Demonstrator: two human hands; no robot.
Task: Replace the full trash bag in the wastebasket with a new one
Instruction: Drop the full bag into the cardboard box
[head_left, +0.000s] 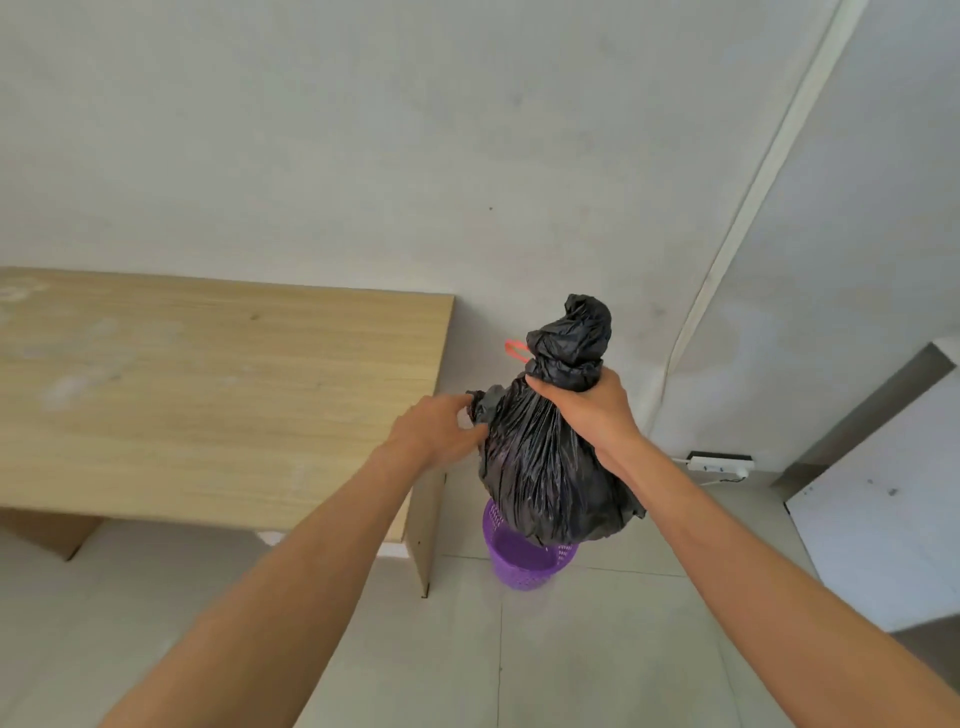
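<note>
A full black trash bag (545, 467) hangs in the air above a purple mesh wastebasket (524, 564) that stands on the floor. The bag's bottom is just above the basket's rim. My right hand (582, 410) grips the bag's gathered neck, with the bunched top sticking up above my fingers. A red drawstring loop (515, 348) pokes out at the neck. My left hand (441, 428) pinches a fold of the bag at its upper left side. The inside of the basket looks bare purple where I can see it.
A light wooden desk (208, 395) stands to the left of the basket, its side panel close to it. A white wall is behind. A white power strip (719, 463) lies on the floor at the right, near a white cabinet (883, 519). The floor is pale tile.
</note>
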